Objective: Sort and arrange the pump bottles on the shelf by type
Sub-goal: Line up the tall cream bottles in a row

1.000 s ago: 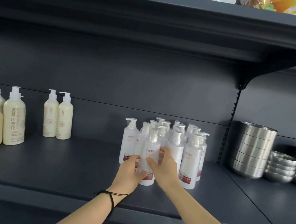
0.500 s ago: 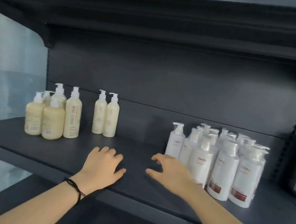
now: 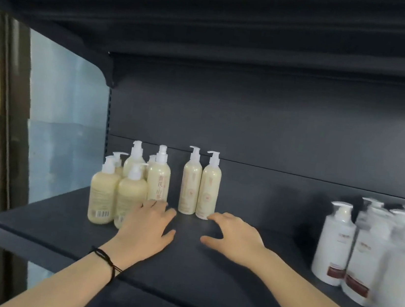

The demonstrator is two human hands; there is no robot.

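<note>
Two tall slim cream pump bottles stand upright on the dark grey metal shelf, just beyond the empty, spread right hand, nearer than the equally empty, open left hand.

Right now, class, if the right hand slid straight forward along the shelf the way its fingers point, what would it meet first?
Probably the right-hand one of the two slim cream bottles: the right hand has its fingers just short of its base, though depth is unclear.
</note>
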